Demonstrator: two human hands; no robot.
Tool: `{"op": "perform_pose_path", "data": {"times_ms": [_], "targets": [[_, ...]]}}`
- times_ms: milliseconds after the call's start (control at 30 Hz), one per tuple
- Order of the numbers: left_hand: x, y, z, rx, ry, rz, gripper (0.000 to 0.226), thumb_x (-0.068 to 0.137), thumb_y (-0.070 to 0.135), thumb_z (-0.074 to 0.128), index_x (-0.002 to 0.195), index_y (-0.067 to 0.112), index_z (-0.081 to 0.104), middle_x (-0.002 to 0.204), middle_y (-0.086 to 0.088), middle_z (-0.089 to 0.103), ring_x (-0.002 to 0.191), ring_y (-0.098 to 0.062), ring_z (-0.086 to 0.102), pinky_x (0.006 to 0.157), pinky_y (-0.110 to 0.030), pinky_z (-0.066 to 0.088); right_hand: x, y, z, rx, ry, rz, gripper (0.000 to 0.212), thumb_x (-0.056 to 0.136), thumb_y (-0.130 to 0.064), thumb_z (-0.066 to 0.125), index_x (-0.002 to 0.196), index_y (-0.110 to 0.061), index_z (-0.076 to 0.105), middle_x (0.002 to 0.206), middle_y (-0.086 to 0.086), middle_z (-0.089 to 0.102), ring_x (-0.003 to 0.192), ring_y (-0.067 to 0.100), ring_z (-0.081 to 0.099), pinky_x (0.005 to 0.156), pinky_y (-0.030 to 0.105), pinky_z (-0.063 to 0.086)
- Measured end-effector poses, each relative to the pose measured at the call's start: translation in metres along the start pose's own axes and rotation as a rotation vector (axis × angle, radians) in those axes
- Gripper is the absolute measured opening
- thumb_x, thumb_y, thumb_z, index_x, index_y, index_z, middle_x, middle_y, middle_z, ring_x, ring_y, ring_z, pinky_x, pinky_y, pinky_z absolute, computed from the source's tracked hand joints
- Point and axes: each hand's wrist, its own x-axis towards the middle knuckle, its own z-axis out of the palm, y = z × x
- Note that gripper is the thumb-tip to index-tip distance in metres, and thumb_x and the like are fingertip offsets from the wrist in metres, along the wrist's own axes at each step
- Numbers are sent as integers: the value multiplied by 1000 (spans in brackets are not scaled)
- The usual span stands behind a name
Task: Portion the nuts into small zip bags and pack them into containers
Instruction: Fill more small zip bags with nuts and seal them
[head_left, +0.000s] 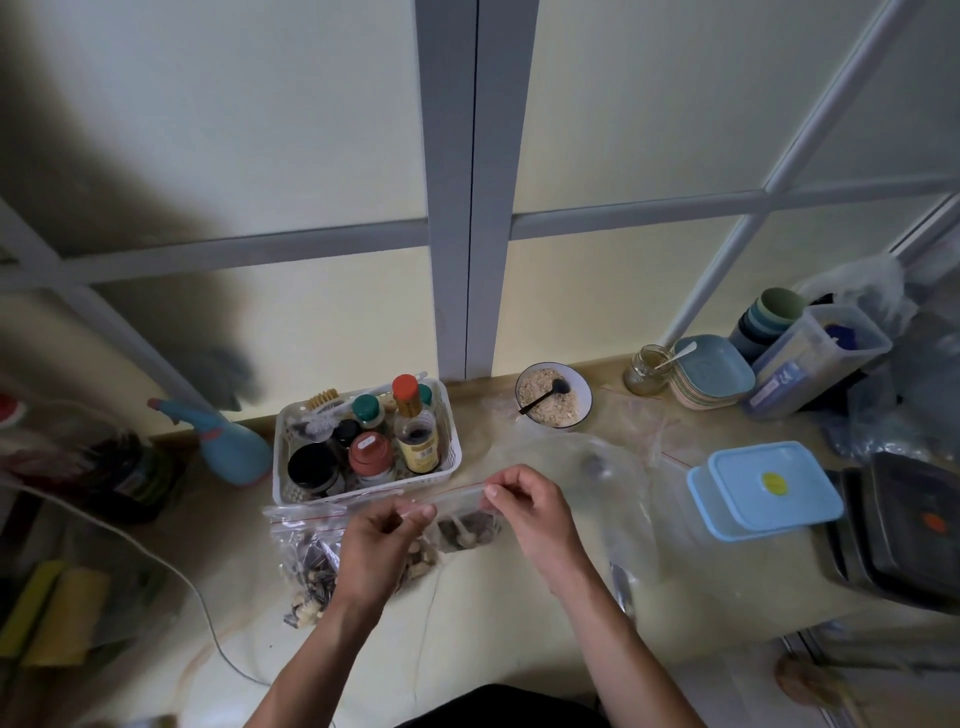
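Observation:
A small clear zip bag (462, 525) with dark and pale nuts in it hangs above the counter between my hands. My left hand (382, 540) pinches the left end of its zip strip, and my right hand (524, 506) pinches the right end. Below my left hand lies a larger zip bag of mixed nuts (306, 566) on the counter, partly hidden by that hand. A light blue lidded container (763, 488) stands to the right. More clear empty bags (597, 462) lie behind my right hand.
A white basket of bottles and jars (363, 441) stands just behind the bags. A bowl of crumbs with a dark spoon (553, 396), a glass jar (647, 370), stacked plates (711, 371) and dark trays (904, 525) sit to the right. A blue spray bottle (223, 441) is at left.

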Motion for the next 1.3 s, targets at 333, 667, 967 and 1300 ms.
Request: {"op": "perform_pose_path", "data": {"times_ms": [333,667,967,1300], "targets": [[16,-18,-5,88,62,31,20,90,6,73,72,11,66,69,-16,62,66,-17,56,63,-27,46,8,16,8,-61,98,45,12,94,-15,68,84,-21,68,80,2,75,82,21,73,83,44,56],[27,-34,2,110,108,-129,22,97,3,61,88,14,76,83,-4,76,70,-17,64,58,-16,52,27,37,16,-201,137,125,11,91,-14,68,81,-21,67,78,-3,75,79,17,73,78,35,56],[45,-28,-12,377,372,-91,8,88,20,75,86,28,73,77,13,73,74,-3,68,64,-20,49,75,42,36,-239,149,214,8,95,-16,66,87,-18,66,84,0,72,83,21,70,76,35,55],[56,-46,-42,834,211,-152,33,68,32,58,100,30,66,114,1,63,112,-28,50,94,-49,45,94,54,54,-285,187,262,3,99,-19,64,98,-20,66,94,-7,68,86,10,64,65,11,44]]}}
